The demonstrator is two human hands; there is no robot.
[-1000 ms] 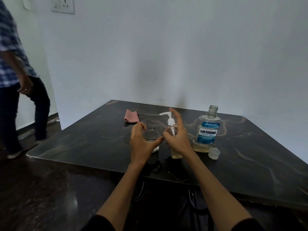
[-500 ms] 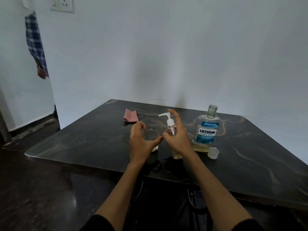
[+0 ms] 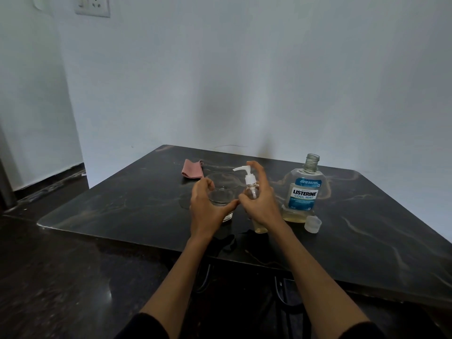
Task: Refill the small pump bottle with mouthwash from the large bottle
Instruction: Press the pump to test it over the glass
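Note:
The small pump bottle (image 3: 252,192) stands upright on the dark table (image 3: 127,204), white pump head on and a little yellowish liquid at its bottom. My right hand (image 3: 263,206) holds its body, thumb on the left side and fingers raised behind the pump. Just left of it, my left hand (image 3: 206,209) curls round a clear drinking glass (image 3: 222,192). The large Listerine bottle (image 3: 304,192) stands uncapped to the right, with only a low layer of liquid. Its clear cap (image 3: 313,223) lies upside down on the table by its base.
A folded pink cloth (image 3: 193,168) lies behind the glass toward the table's far edge. A white wall runs close behind the table, with a socket plate (image 3: 92,4) at top left. Dark floor lies to the left.
A person in a checked shirt at the left has walked out of view. Both my hands stay almost where they were, on the glass and the pump bottle.

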